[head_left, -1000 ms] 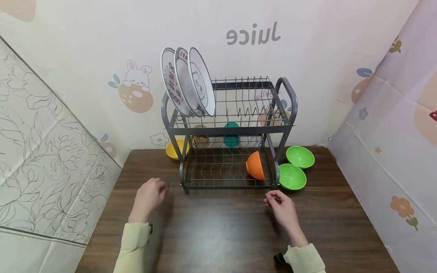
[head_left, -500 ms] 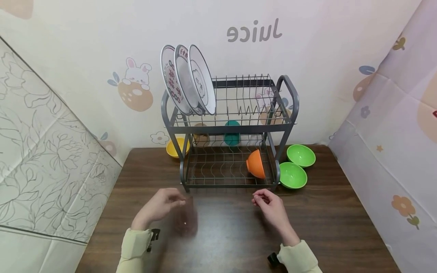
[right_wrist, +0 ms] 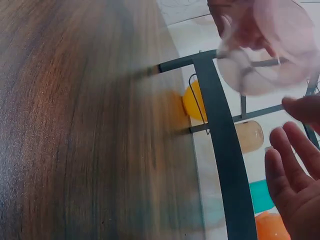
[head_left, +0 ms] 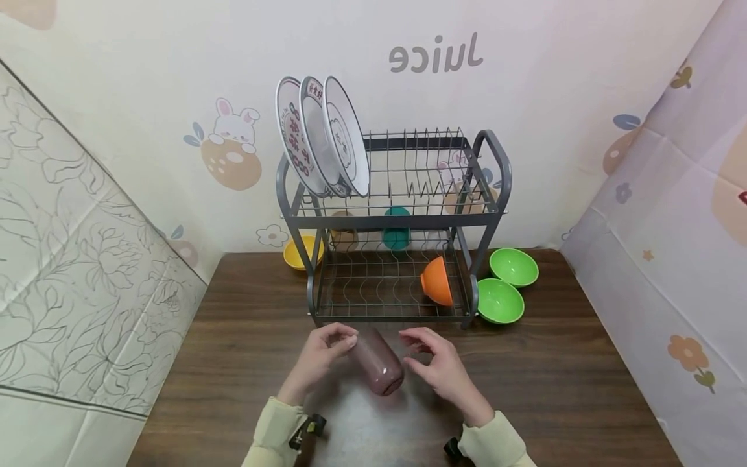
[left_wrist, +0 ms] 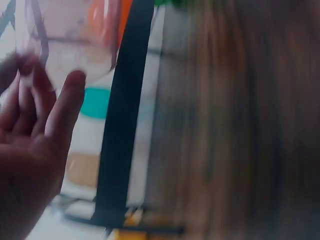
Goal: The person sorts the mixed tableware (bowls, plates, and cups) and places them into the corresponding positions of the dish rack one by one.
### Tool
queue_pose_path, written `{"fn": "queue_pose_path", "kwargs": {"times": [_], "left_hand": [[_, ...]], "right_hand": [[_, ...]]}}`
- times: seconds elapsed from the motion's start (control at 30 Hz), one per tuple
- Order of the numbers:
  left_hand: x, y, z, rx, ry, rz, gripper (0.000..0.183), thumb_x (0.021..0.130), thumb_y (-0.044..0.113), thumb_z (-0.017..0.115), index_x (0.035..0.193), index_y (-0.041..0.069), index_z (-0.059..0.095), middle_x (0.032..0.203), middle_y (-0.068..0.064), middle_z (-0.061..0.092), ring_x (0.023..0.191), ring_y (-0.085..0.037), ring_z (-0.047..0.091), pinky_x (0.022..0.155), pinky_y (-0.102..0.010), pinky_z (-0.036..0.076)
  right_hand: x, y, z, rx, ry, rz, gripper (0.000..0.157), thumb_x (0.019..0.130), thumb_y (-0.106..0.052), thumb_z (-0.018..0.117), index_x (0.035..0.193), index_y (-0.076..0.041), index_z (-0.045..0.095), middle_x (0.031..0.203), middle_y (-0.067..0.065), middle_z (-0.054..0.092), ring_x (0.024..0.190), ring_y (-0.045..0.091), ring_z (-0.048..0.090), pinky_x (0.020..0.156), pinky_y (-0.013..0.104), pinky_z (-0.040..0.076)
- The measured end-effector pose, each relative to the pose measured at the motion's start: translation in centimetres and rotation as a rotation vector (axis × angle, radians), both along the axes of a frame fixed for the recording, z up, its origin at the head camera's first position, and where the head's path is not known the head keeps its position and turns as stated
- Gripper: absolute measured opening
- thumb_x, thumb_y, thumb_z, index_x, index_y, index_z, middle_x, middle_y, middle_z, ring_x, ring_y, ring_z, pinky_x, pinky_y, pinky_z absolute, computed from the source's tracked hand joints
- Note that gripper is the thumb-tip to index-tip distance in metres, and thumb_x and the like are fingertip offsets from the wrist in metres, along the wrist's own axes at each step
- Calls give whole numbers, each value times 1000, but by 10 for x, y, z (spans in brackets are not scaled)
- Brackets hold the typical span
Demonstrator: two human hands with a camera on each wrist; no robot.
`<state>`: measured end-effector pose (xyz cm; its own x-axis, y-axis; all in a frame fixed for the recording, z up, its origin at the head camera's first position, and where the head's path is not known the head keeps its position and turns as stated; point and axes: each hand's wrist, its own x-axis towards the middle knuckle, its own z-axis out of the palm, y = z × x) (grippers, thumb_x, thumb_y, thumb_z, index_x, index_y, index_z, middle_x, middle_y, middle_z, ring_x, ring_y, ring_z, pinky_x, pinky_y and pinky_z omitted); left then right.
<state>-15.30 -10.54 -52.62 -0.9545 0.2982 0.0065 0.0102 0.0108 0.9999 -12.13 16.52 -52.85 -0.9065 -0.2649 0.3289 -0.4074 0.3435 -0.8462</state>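
Head view: L hand (head_left: 318,358) comes in from lower L, forearm angled up & inward, back of hand up, thumb & fingers pinching the upper-L end of a see-through purplish cylindrical cup (head_left: 376,364); cup lies slantwise, rounded end pointing down twd the R hand (head_left: 441,371). R hand angled up & inward too, fingers bent, thumb well apart from them, gap facing the cup w/o touching it. Hands apart, cup btwn them, in front of a dark grey two-tier metal dish rack (head_left: 391,224) on a dark brown wood-grain table (head_left: 560,383). Rack has three white round patterned plates (head_left: 348,146) up top, L side, & an orange round bowl (head_left: 435,283) tilted on its side below. L wrist view: pic is blurry, so exact fingertip contact is hard to tell, but thumb & fingers seem to be at the clear cup's edge, rack's dark bar just beyond. R wrist view: R fingers slightly bent & spread, thumb apart, holding nothing; cup just above them, L fingers at its far side.
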Motion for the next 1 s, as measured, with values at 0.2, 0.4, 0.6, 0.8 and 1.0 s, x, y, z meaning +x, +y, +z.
{"fn": "queue_pose_path", "kwargs": {"times": [0.2,0.4,0.6,0.8,1.0], "left_hand": [[10,34,-9,351,-197,175,6,96,5,65,99,1,67,89,-2,66,72,-10,62,65,-30,56],[14,55,-12,518,-325,240,6,100,11,59,100,8,64,90,-3,62,80,-13,60,65,-29,54],[15,70,-11,629,-404,277,11,103,16,56,98,7,60,93,-5,62,90,-17,64,82,-37,56],[16,76,-10,604,-410,310,15,103,19,57,100,4,59,97,-6,61,95,-18,64,85,-37,55],[17,75,-10,544,-397,313,20,100,25,62,102,5,62,98,-6,65,94,-18,64,80,-34,55]], "right_hand": [[-1,-1,5,7,89,24,73,73,9,82,137,-17,57,133,4,57,114,21,59,91,35,53],[-2,-5,13,15,86,3,82,72,3,87,143,-15,51,137,1,55,117,17,56,97,29,48],[-8,-10,22,-5,169,-12,91,69,-2,91,147,-8,45,139,9,53,119,24,56,95,35,50],[-14,-10,30,30,220,46,90,70,-1,89,148,-7,44,146,9,46,126,24,50,100,28,46],[-21,-8,43,126,248,98,79,76,-9,85,145,-15,46,148,8,43,128,25,49,101,35,46]]}}
